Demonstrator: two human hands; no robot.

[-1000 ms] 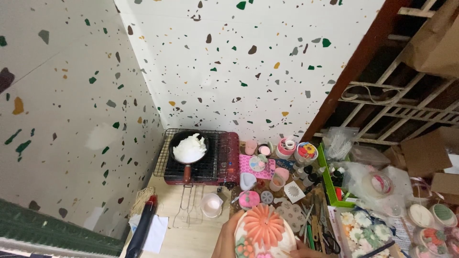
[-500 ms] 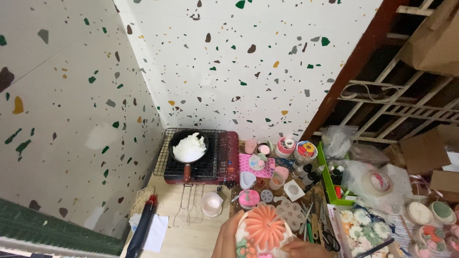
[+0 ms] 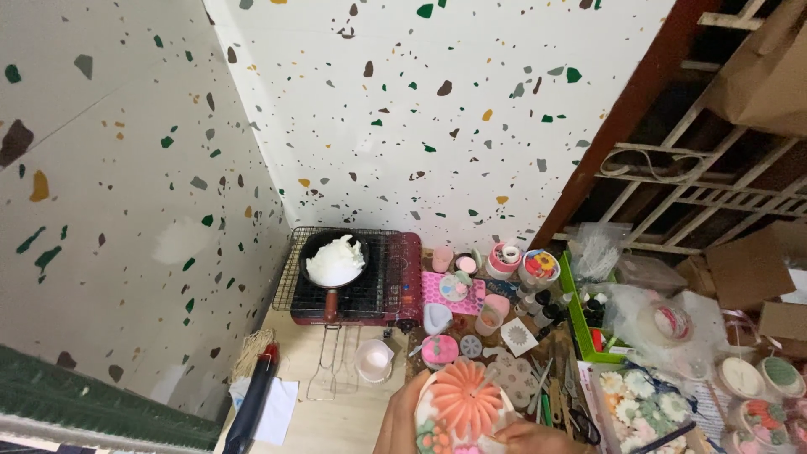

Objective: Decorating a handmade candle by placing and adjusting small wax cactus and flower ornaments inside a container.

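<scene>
Both hands were on one round white candle topped with a big coral-pink wax flower (image 3: pixel 463 403), right at the bottom edge of the shot, over the front of the light wooden desk (image 3: pixel 328 420). The left hand (image 3: pixel 402 420) was cupped around its left side, fingers curled on it. The right hand (image 3: pixel 525 437) pressed on the lower right rim, but most of it was cut off, so I couldn't tell how tightly it was closed.

Counting the rest: one red portable gas stove (image 3: pixel 395 282) with one black frying pan (image 3: pixel 334 261) holding a lump of white wax, one wire grill rack (image 3: pixel 332 370) lying in front of it, one small pink round bowl (image 3: pixel 373 360), one green plastic tray (image 3: pixel 580 324) of bottles, and two finished flower candles (image 3: pixel 761 395) at the right edge.
</scene>
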